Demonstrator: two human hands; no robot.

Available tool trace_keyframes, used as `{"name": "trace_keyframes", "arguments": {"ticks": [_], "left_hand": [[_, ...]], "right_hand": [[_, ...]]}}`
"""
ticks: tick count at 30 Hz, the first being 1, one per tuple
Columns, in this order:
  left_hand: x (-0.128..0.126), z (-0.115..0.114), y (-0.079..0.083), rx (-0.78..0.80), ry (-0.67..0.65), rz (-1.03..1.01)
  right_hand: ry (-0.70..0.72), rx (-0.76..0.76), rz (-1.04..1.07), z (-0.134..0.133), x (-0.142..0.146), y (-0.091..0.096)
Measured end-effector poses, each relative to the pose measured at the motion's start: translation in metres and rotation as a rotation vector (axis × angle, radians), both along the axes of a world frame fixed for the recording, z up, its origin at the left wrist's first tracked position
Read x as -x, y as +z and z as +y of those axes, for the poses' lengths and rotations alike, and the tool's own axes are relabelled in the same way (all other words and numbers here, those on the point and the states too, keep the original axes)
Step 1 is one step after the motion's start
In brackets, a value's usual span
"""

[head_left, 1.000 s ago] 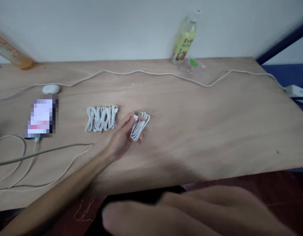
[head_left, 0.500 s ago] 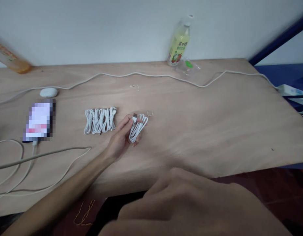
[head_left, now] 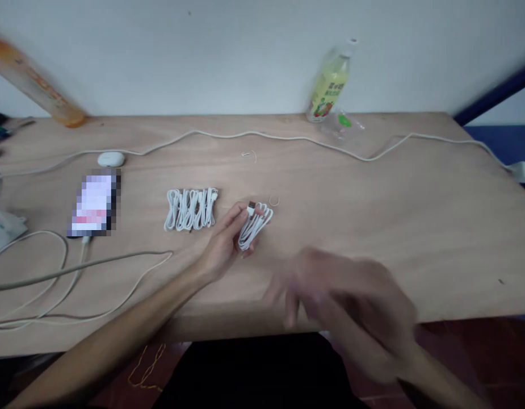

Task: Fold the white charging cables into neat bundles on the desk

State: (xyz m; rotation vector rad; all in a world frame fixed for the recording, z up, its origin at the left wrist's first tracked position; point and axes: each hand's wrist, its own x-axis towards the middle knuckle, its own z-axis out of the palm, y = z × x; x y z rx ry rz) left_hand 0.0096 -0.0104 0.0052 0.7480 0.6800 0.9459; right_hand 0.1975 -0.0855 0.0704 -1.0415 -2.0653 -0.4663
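Note:
My left hand [head_left: 223, 241] is closed on a coiled white USB cable [head_left: 254, 228], holding it above the table. The cable's USB plug sticks up by the thumb. Left of that hand, several more coiled white cables [head_left: 190, 210] lie side by side in a row. My right hand [head_left: 347, 301] hangs over the table's front edge, to the right of the held cable and apart from it. Motion smears its fingers, and I cannot make out anything in them. A small thin loop [head_left: 274, 201] lies just beyond the held cable.
A phone [head_left: 94, 201] with a cable plugged in and a white earbud case [head_left: 111, 159] lie at left. A long white cord [head_left: 253, 134] crosses the back of the wooden table [head_left: 394, 238]. A yellow-green bottle [head_left: 330, 88] and an orange bottle [head_left: 45, 85] lean against the wall.
My right hand has moved away from close to the camera, out over the table's front edge. My left hand still holds the coiled cable. The whole view has shifted a little.

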Motion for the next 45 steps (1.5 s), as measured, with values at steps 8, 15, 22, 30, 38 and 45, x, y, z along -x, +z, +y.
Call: {"name": "trace_keyframes", "arguments": {"ticks": [8,15,22,30,38,45], "left_hand": [[0.002,-0.004,0.001,-0.012,-0.010,0.187],[0.008,-0.008,-0.016,-0.082,-0.030,0.436],[0.002,-0.011,0.003,-0.228,-0.047,0.631],[0.008,-0.005,0.004,-0.650,0.047,0.941],[0.009,-0.007,0.010,-0.398,-0.220,0.766],[0.011,-0.008,-0.004,-0.951,-0.057,0.961]], "right_hand": [[0.178,0.146,-0.019,0.040,0.000,-0.031],[0.115,-0.071,-0.253,0.064,0.023,-0.059],[0.004,-0.027,-0.165,0.069,0.026,-0.073],[-0.066,0.028,0.047,0.065,0.034,-0.077],[0.119,-0.081,-0.022,0.071,0.020,-0.073],[0.106,0.303,0.305,0.079,0.014,-0.083]]}}
